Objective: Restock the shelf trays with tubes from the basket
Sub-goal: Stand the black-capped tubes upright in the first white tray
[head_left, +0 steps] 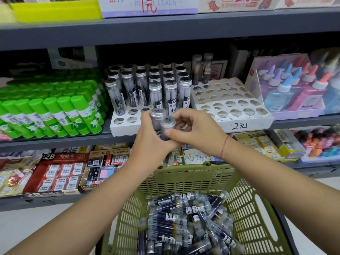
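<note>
Head view looks down on a grey shop shelf stacked with stationery, and below it an olive green plastic basket with slatted walls sits in front of the person. A loose heap of tubes lies on its side in the bottom of the basket. On the middle shelf level, a block of green glue sticks stands at the left and a carton of coloured glue bottles at the right. Between them sit two white trays with round holes. The left tray is filled with upright capped tubes in its back rows and has open holes along the front. The right tray is nearly all bare holes, with two tubes standing at its back left corner. Both hands meet just in front of the left tray, above the basket. The left hand has its fingers curled round the rear tube, held upright. The right hand, a red thread round its wrist, pinches the front tube, thumb pressed to its side and the other fingers bent near the cap. The two held tubes touch each other.
</note>
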`<state>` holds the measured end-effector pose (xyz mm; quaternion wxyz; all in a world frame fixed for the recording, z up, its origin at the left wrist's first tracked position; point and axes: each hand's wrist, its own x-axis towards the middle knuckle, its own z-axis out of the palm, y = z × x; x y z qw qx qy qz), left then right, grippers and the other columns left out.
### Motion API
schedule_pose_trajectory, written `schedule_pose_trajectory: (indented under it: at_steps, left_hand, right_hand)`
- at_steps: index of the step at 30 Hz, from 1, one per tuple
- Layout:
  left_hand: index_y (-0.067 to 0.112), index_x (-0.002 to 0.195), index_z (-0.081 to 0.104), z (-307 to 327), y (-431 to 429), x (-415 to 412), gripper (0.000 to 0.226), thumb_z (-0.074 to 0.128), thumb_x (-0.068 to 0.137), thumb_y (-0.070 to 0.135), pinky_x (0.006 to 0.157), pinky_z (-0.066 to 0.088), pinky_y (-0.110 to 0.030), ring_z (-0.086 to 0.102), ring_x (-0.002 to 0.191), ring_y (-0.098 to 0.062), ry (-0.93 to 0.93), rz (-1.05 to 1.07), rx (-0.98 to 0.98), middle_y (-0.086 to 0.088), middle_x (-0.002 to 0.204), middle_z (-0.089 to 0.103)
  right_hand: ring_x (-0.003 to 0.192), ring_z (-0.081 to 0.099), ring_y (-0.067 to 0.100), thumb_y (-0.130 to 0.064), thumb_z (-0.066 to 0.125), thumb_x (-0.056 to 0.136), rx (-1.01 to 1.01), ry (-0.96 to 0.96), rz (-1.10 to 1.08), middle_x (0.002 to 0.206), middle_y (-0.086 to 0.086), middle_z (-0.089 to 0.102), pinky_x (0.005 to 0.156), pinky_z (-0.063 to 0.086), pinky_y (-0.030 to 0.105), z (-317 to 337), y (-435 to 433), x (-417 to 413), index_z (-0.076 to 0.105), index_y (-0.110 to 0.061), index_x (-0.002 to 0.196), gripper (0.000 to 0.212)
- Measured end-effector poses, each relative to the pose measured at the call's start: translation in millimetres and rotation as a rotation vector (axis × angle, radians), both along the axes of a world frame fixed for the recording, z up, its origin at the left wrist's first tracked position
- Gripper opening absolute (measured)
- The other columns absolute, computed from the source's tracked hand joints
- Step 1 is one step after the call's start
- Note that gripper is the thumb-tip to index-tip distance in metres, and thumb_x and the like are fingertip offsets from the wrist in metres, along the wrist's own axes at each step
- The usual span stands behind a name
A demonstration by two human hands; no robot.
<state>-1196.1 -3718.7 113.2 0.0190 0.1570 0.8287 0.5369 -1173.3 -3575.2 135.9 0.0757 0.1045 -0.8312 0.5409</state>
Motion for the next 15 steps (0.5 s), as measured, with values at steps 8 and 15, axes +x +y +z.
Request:
schedule_pose_trajectory:
  at_steps: [8, 15]
  left_hand:
    - [0.015, 0.097, 0.057, -3, -70, -25, 0.026, 0.064, 0.09, 0.039, 0.085, 0.052, -0.049, 0.064, 0.09, -0.03, 0.019, 0.359, 0.126, -0.013, 0.088, 0.065]
    - [0.011, 0.143, 0.041, -9, -85, -25, 0.059, 0.059, 0.093, 0.038, 0.082, 0.044, -0.027, 0.059, 0.098, -0.023, 0.006, 0.278, -0.121, -0.014, 0.104, 0.062]
  right_hand:
    - [0.065, 0.05, 0.01, -0.015, 0.065, 0.084, 0.058, 0.275, -0.048, 0.071, -0.002, 0.058, 0.064, 0.043, 0.017, 52, -20, -55, 0.051, -0.011, 0.098, 0.02]
    - [0.079, 0.058, 0.01, -0.029, 0.062, 0.087, 0.477, 0.359, -0.141, 0.085, -0.009, 0.06, 0.079, 0.044, 0.021, 63, -48, -103, 0.055, -0.021, 0.122, 0.036]
